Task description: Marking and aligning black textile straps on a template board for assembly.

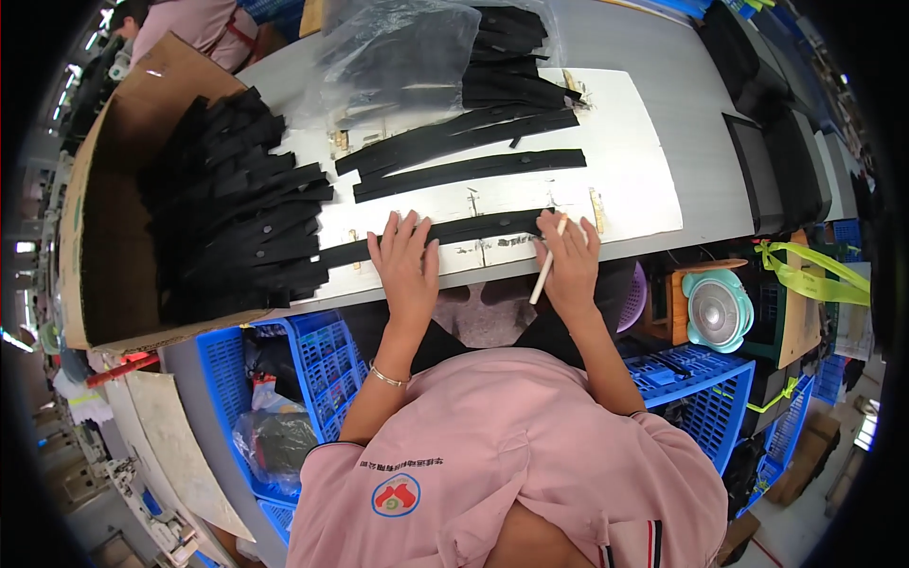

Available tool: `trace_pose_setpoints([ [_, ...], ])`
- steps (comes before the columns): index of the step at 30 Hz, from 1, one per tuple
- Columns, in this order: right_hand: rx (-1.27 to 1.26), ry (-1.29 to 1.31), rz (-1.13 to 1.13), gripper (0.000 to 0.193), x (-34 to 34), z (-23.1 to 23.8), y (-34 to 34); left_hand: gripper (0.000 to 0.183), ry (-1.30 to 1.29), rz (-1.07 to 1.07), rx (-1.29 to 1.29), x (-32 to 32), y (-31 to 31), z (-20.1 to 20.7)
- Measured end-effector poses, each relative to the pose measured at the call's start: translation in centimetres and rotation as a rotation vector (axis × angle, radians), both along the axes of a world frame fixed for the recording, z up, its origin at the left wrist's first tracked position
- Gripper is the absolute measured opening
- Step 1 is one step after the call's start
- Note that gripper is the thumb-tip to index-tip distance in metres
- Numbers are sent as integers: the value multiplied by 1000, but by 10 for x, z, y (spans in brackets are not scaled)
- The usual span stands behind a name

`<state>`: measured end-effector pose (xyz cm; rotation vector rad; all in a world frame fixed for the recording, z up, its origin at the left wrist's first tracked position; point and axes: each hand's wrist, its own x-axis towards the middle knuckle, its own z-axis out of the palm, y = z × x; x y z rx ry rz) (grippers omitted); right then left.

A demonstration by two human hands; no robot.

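A black fabric strip (473, 227) lies across a white marked board (639, 180) at the near edge of the table. My left hand (407, 260) rests flat with spread fingers at the strip's left part. At its right end, my right hand (571, 260) grips a slim white pencil-like stick (543, 276), with its fingertips touching the strip. Beyond these lie another single black strip (473, 174) and a couple of overlapping strips (454, 137). Further back, more black strips (507, 71) spill from a clear plastic bag (398, 57).
On the left a cardboard box (114, 170) holds a large pile of black strips (237, 218). Dark boxes (757, 95) line the right side. Below the table stand blue crates (327, 355), a turquoise fan (718, 310) and a purple basket (632, 295). Another person (194, 33) is at far left.
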<state>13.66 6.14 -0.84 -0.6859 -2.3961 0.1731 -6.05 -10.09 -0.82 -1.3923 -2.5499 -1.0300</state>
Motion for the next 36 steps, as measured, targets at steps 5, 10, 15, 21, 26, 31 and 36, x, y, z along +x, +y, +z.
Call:
trace_pose_setpoints([
  [5, 40, -59, -119, 38, 29, -4, 24, 39, 81, 50, -68, 10, -11, -6],
  [10, 59, -83, -162, 37, 48, -12, 31, 44, 49, 80, -82, 16, -24, 1],
  [15, 31, -57, -156, 36, 46, -17, 28, 48, 47, 109, -102, 10, -40, -3],
  [21, 54, -106, -151, 36, 43, -4, 28, 51, 57, 157, -101, -2, -53, -8],
  [26, -128, 46, -139, 33, 13, 27, 15, 51, 75, 149, -82, -4, -53, -7],
  [31, -883, 228, 142, 29, -56, 48, -24, 51, 56, 150, -55, -5, -54, -8],
  [36, -947, 178, 392, 24, -123, 46, -46, 51, 48, 161, -58, -5, -54, -7],
])
